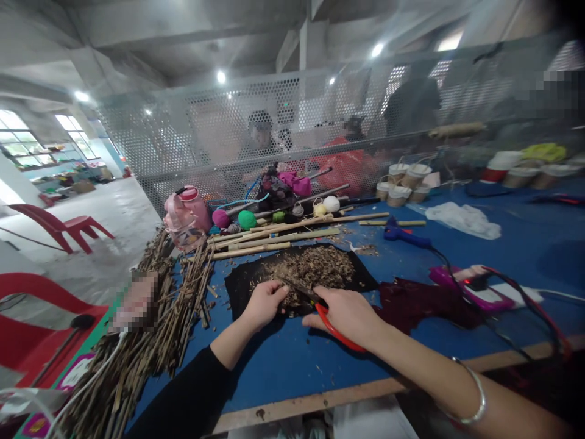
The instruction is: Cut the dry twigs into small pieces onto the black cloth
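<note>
My right hand grips a pair of scissors with red handles, the blades pointing left toward my other hand. My left hand is closed in a pinch close to the blade tips. What its fingers hold is too small or hidden to name. Both hands are over the near edge of a black cloth on the blue table. A heap of brown dry chopped bits is spread over that cloth. To the left lies a large bundle of dry brown stalks.
Bamboo sticks, yarn balls and a pink bottle line the back, before a perforated metal screen. A blue glue gun, a dark red cloth and a purple power strip with cords lie right.
</note>
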The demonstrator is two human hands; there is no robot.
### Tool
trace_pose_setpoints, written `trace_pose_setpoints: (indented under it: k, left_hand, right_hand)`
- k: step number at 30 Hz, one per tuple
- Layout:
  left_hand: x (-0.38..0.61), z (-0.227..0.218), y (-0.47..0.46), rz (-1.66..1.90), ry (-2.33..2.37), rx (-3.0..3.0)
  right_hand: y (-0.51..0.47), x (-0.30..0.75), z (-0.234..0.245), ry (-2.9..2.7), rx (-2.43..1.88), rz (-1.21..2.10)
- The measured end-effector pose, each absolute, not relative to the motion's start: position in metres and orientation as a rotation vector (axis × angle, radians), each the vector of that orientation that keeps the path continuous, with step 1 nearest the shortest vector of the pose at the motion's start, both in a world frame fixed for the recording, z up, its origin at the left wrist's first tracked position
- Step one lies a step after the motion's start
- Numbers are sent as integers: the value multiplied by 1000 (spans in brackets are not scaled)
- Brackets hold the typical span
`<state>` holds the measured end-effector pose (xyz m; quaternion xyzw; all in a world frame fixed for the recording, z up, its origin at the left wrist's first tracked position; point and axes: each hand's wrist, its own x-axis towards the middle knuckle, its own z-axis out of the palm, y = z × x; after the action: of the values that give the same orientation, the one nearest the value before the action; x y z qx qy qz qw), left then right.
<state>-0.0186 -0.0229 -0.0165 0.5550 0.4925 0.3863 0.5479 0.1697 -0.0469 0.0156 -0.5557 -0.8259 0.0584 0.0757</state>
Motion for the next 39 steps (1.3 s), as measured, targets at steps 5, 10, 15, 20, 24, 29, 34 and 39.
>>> trace_pose_setpoints:
  k: [5,10,15,20,24,29,34,39]
  left_hand:
    - [-19,-21,-22,879,1307,1494]
    - [-21,-20,-22,835,1350,1543]
    - [-20,-19,-22,830,1330,1504]
    - [-19,-23,-22,867,1261,1393]
    - [-19,-22,-22,914,1241,1319]
    - [-25,-12,-21,1095,1145,1028]
    - [-29,-8,-21,1142,1005,771]
    - [-26,-9,-24,1097,889,736]
  right_hand:
    - [-44,162,22,-2480,-1631,191]
    - [-40,162,17,-2539,-1649,115]
    - [-39,165,16,-2569,-1635,106]
    - [-35,167,14,-2543,-1622,180]
    - [-34,166,13,-2490,-1645,239]
    - [-38,168,16,-2357,-1657,333]
    - [-41,176,15,-2352,-1580,327]
    - [-41,177,15,-2417,-1421,378]
